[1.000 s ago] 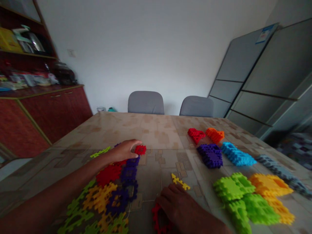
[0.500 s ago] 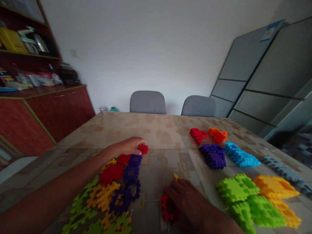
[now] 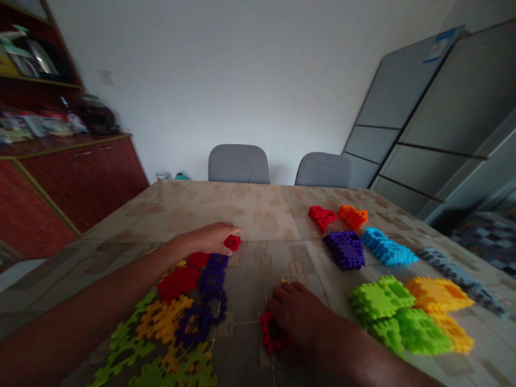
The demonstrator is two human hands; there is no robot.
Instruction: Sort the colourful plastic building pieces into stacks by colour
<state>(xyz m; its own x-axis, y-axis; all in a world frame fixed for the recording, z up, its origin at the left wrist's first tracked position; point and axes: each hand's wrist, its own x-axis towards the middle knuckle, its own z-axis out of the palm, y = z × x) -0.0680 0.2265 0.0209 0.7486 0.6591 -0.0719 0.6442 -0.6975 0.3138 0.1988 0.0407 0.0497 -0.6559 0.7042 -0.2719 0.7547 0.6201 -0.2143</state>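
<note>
At the far end of the loose pieces on the left, my left hand (image 3: 213, 238) pinches a small red building piece (image 3: 233, 243) with notched edges. Purple notched pieces (image 3: 212, 282) lie just below it, beside red pieces (image 3: 179, 282), orange-yellow pieces (image 3: 165, 317) and green pieces (image 3: 127, 352). Nearer to me, my right hand (image 3: 296, 306) curls over a red square frame piece (image 3: 271, 334), hiding part of it. A bit of a yellow piece (image 3: 283, 280) peeks out past its fingertips.
On the table's right stand sorted stacks: red (image 3: 322, 216), orange (image 3: 353, 216), purple (image 3: 345, 250), light blue (image 3: 387, 246), grey (image 3: 461, 279), green (image 3: 385, 301) and yellow (image 3: 439, 294). Two grey chairs (image 3: 238, 164) stand behind the far edge.
The view has turned slightly, so the scene shifts in the picture. Less of the yellow piece shows at my right fingertips. My left hand keeps its red piece near the purple ones.
</note>
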